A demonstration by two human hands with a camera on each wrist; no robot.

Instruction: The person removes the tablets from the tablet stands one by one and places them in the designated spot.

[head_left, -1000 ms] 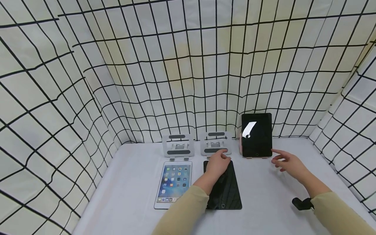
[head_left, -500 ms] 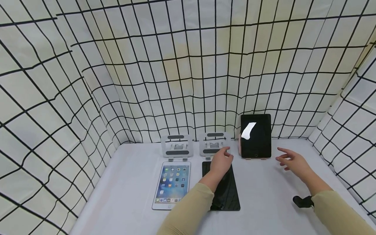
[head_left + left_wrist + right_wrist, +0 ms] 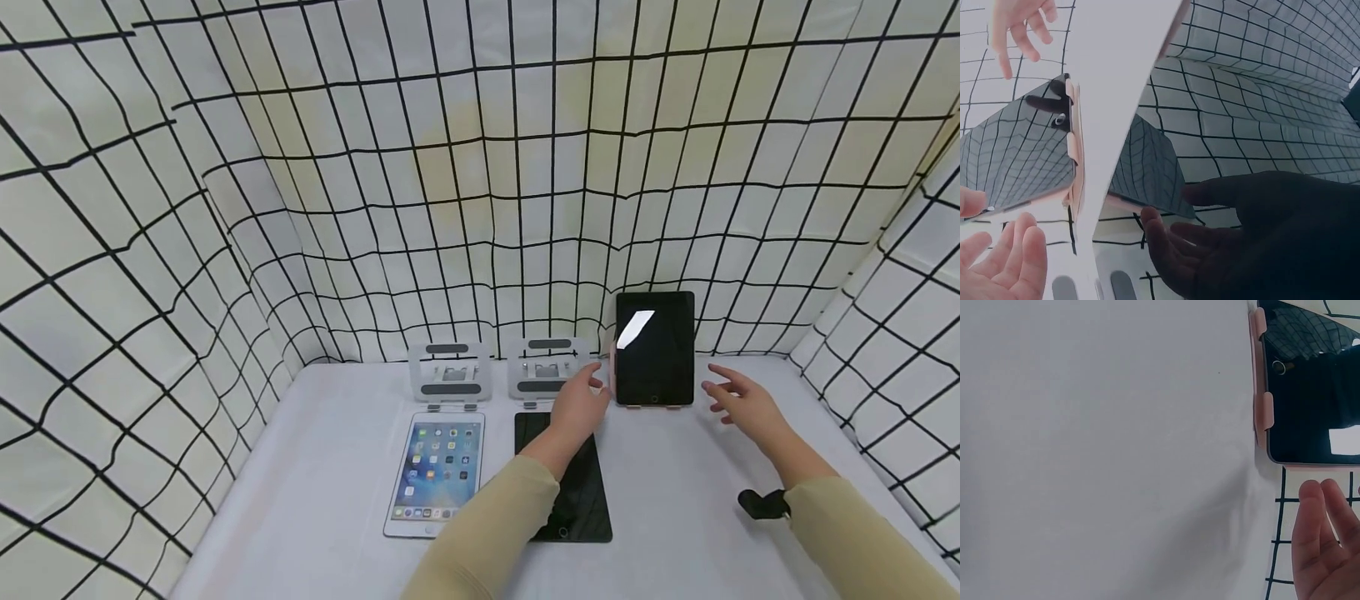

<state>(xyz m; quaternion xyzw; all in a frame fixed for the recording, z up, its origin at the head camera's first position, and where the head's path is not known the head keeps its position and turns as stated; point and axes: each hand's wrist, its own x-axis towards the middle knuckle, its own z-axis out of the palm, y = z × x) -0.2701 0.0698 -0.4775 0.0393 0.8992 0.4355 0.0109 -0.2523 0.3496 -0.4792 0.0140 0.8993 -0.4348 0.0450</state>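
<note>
A black tablet (image 3: 655,348) stands propped on a pink stand (image 3: 1264,412) at the back right, its dark screen showing a bright reflection. My left hand (image 3: 581,406) hovers just left of its lower edge, fingers relaxed and holding nothing. On the other side, my right hand (image 3: 745,404) is a little apart from the tablet, fingers loosely extended; its fingertips (image 3: 1311,490) show beside the tablet in the right wrist view. Beneath my left forearm lies a second black tablet (image 3: 585,492), partly covered. A white tablet (image 3: 437,471) with a lit home screen lies to its left.
Two white stands with grey pads, the left stand (image 3: 451,371) and the middle stand (image 3: 543,367), stand behind the flat tablets. White cloth with black grid lines (image 3: 480,200) walls in the white table (image 3: 315,483). A black device (image 3: 763,504) is at my right wrist.
My left hand has moved right, from in front of the middle stand to beside the propped tablet. My right hand has drawn slightly away from that tablet's right edge. The tablets stay put.
</note>
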